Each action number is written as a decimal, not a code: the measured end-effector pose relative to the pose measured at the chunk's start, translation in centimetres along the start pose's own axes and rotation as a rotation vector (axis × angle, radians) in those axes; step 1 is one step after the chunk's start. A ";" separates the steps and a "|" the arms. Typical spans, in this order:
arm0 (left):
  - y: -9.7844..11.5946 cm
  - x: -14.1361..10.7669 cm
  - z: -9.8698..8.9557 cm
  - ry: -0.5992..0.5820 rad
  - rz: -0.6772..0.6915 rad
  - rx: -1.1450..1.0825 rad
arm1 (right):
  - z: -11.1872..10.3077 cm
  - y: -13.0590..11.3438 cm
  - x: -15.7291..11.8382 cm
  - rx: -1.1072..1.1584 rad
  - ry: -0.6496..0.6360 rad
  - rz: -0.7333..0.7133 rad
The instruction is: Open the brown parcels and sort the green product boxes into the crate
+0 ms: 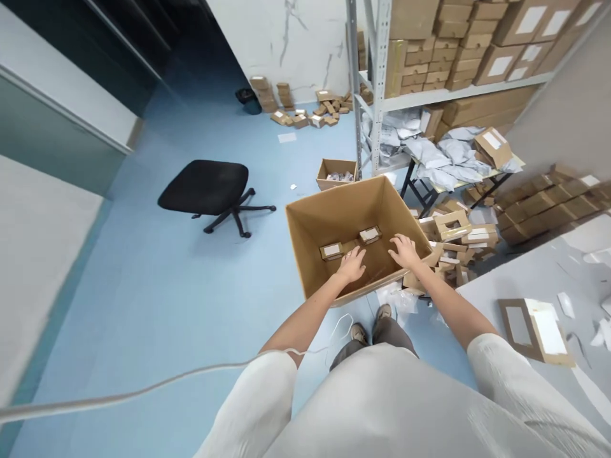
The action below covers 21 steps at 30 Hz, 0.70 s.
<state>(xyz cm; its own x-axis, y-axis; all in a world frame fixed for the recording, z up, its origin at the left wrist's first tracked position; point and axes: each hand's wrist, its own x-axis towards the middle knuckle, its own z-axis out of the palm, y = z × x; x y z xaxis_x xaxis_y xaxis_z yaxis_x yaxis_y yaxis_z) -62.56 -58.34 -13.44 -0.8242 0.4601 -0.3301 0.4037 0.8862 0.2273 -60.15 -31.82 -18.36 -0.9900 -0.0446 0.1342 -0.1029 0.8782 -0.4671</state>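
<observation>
Before me stands a large open cardboard box (305,248), its flaps not in sight. Two small cardboard boxes with white labels lie inside it: one small box (331,250) on the left and another small box (370,235) farther back. Over the box's near part, my left hand (352,264) reaches in with fingers apart, close to the left small box. My right hand (403,250) is inside the right side of the large box, its fingers spread. Neither hand appears to hold anything.
A black swivel chair (205,187) stands on the blue floor at left. A smaller open box (337,172) sits behind the large one. Metal shelving (379,89), piled cartons (453,235) and a grey table (529,273) flank the right side. A white cable (191,375) crosses at lower left.
</observation>
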 end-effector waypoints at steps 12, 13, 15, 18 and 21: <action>-3.9 2.4 3.8 -0.039 -0.236 -0.168 | 7.1 2.9 10.0 -0.039 -0.331 -0.119; -4.0 2.6 4.3 -0.047 -0.256 -0.185 | 7.9 3.3 10.5 -0.047 -0.364 -0.125; -4.0 3.0 5.4 -0.065 -0.292 -0.218 | 9.4 4.3 11.4 -0.071 -0.429 -0.128; -3.8 3.6 7.1 -0.098 -0.332 -0.261 | 11.8 5.7 12.5 -0.116 -0.524 -0.121; -3.9 4.3 8.9 -0.122 -0.347 -0.306 | 14.6 7.1 13.3 -0.145 -0.592 -0.118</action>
<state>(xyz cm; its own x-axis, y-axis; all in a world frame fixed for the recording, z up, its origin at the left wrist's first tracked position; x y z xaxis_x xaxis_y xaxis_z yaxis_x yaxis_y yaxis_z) -64.16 -59.33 -23.94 -0.8299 0.1589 -0.5348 -0.0376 0.9405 0.3378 -75.43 -33.10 -32.67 -0.8628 -0.3658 -0.3489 -0.2422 0.9049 -0.3500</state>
